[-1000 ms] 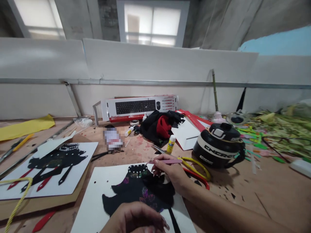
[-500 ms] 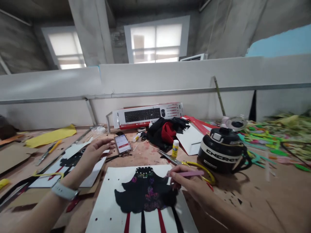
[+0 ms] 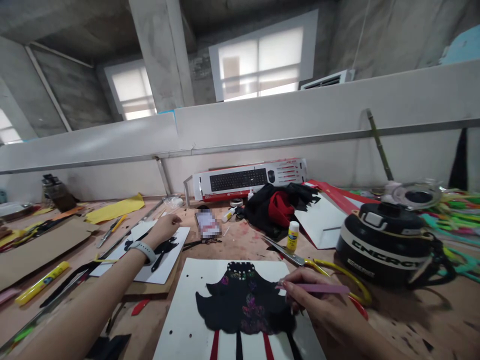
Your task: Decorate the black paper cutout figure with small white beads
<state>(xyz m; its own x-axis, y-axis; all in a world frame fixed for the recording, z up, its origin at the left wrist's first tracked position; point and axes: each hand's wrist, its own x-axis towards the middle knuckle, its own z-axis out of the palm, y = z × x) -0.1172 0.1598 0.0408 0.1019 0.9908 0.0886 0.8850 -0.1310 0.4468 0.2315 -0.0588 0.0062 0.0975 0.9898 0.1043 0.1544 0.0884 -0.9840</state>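
Note:
A slim pink pen-like tool (image 3: 324, 288) is pinched in the fingers of my right hand (image 3: 305, 292); whether it is a pen or tweezers I cannot make out. Its pale tip is at the right side of a black scalloped cutout (image 3: 221, 305) with white dots at its neck and shiny purple and green patches. That cutout lies on a white sheet (image 3: 176, 305), with red and black strips below it. My left hand (image 3: 165, 231), with a grey-banded watch on the wrist, is over another white sheet (image 3: 180, 250) carrying black cut shapes (image 3: 161, 257). Its fingers are mostly hidden.
Yellow-handled scissors (image 3: 300, 257) and a glue stick (image 3: 292, 237) lie beyond my right hand, beside a black jug (image 3: 378, 250). A phone (image 3: 207, 223), black and red cloth (image 3: 277, 207) and a keyboard box (image 3: 251, 180) are farther back. A utility knife (image 3: 111, 231) lies left.
My left hand has moved from beside the phone to over the left sheet, its fingers turning away. The view has swung left and tilted. My right hand still holds the pink tool at the cutout.

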